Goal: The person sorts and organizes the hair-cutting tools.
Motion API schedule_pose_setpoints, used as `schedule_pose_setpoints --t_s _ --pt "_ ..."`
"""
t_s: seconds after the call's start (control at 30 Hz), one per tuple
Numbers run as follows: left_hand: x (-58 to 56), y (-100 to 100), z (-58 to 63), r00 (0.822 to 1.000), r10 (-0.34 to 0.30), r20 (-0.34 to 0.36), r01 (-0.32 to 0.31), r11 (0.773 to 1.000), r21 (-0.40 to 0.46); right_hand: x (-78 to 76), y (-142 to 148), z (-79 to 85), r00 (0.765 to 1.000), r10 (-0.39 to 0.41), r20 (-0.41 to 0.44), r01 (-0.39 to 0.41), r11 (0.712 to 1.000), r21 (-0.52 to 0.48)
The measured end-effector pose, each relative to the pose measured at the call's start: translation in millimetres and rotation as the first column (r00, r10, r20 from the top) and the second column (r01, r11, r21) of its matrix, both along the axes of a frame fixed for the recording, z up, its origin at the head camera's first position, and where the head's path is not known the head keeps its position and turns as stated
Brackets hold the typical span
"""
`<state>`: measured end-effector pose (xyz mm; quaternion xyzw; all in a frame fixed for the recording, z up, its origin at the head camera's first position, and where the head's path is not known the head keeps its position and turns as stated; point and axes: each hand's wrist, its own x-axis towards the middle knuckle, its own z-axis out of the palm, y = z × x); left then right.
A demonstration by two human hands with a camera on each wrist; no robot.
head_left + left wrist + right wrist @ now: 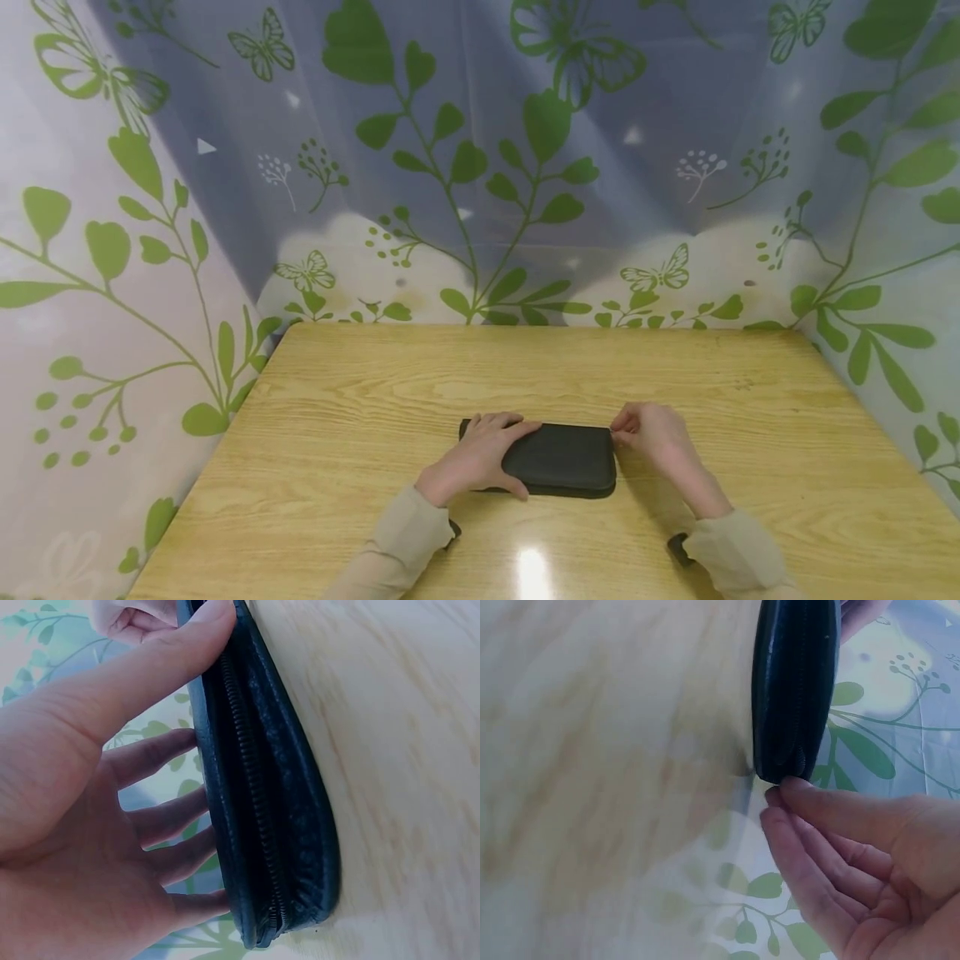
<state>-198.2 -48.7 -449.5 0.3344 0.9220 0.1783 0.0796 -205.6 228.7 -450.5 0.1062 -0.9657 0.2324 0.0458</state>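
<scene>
A black zip case lies flat on the wooden table, its long side across my view. My left hand rests on its left part, fingers stretched over the top towards the far edge and thumb at the near edge. In the left wrist view the zipper runs along the case's side, with the thumb pressing near it. At the far right corner, my right hand pinches with thumb and fingertips where the zipper runs. The small pull between them is mostly hidden by the fingers.
The table has a light wood grain and a bright reflection near its front. A curtain printed with leaves and butterflies hangs behind it and along both sides. A dark band shows at the right cuff.
</scene>
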Motion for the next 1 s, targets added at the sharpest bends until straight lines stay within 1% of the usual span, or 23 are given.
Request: schedule_pose_setpoints --t_s 0.1,0.37,0.6,0.67,0.83,1.0 --pt "-0.6 -0.2 -0.9 1.000 0.002 -0.001 -0.002 1.000 0.004 0.4 0.2 2.1 1.000 -0.019 0.008 0.019 1.000 0.000" --pt "-0.3 -0.7 -0.9 1.000 0.012 0.006 -0.012 1.000 0.001 0.5 2.5 4.6 0.998 -0.003 0.060 0.002 1.000 0.014" --pt "-1.2 -1.4 -1.9 1.000 0.006 0.006 -0.006 1.000 0.014 2.0 6.7 6.4 0.996 -0.011 0.084 0.009 0.999 0.032" --pt "-2.1 -1.7 -2.7 1.000 0.004 0.007 -0.004 1.000 0.020 2.7 9.9 7.4 0.994 -0.010 0.108 0.006 0.999 0.038" --pt "-3.8 -2.2 -4.0 1.000 0.004 -0.005 -0.004 1.000 0.019 4.0 15.3 9.6 0.986 0.013 0.168 -0.021 0.999 0.044" --pt "-3.5 -2.1 -4.3 1.000 0.002 -0.023 -0.001 1.000 0.010 2.8 12.9 8.2 0.980 0.043 0.196 -0.048 0.999 0.019"
